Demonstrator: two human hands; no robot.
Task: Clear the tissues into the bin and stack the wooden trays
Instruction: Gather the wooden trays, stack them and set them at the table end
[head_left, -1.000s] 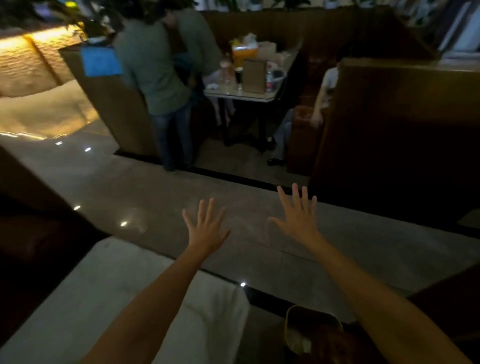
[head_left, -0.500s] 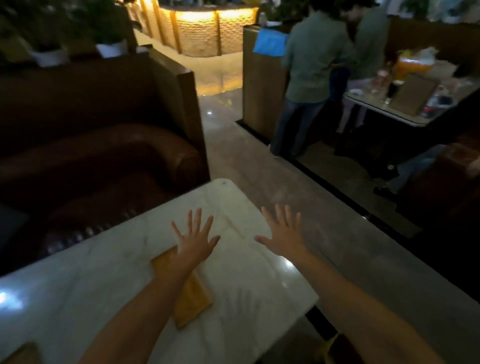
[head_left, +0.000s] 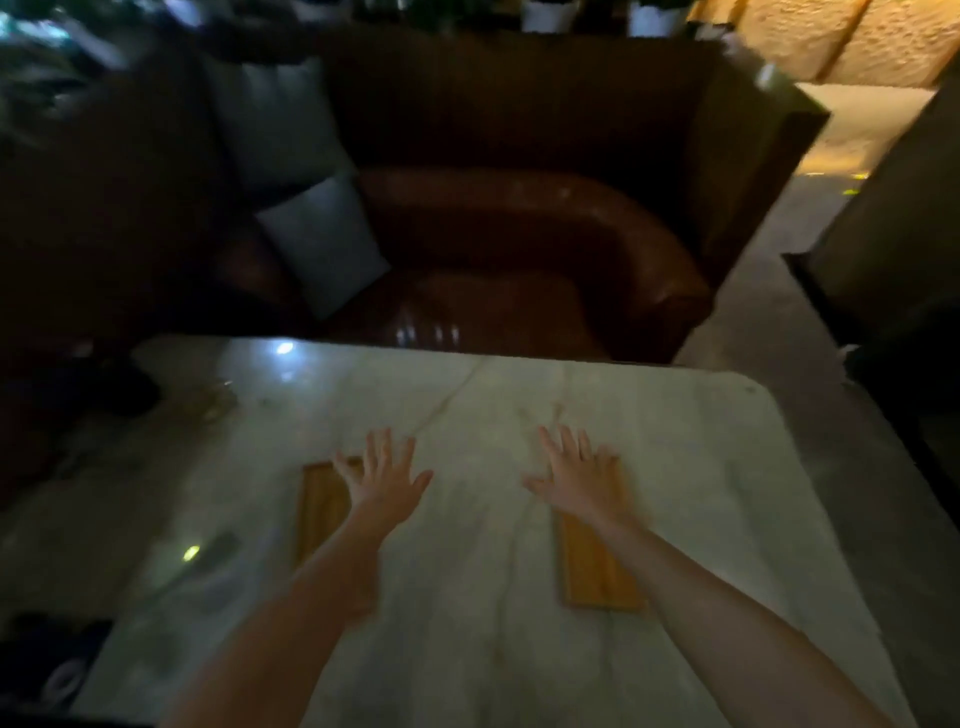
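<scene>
Two flat wooden trays lie apart on a pale marble table (head_left: 467, 649). The left tray (head_left: 318, 512) is partly hidden under my left hand (head_left: 384, 475) and forearm. The right tray (head_left: 597, 571) runs under my right hand (head_left: 579, 478) and wrist. Both hands are held out over the table with fingers spread and nothing in them. Whether they touch the trays is unclear in the blur. No tissues or bin can be made out.
A brown leather booth seat (head_left: 519, 249) with grey cushions (head_left: 322, 244) faces me across the table. A tiled aisle (head_left: 769, 291) runs along the right. Dark, unclear objects sit at the table's left edge (head_left: 52, 654).
The view has swung left from the aisle and the people at another table onto this table. Both trays have come into view; my hands stay spread in front of me.
</scene>
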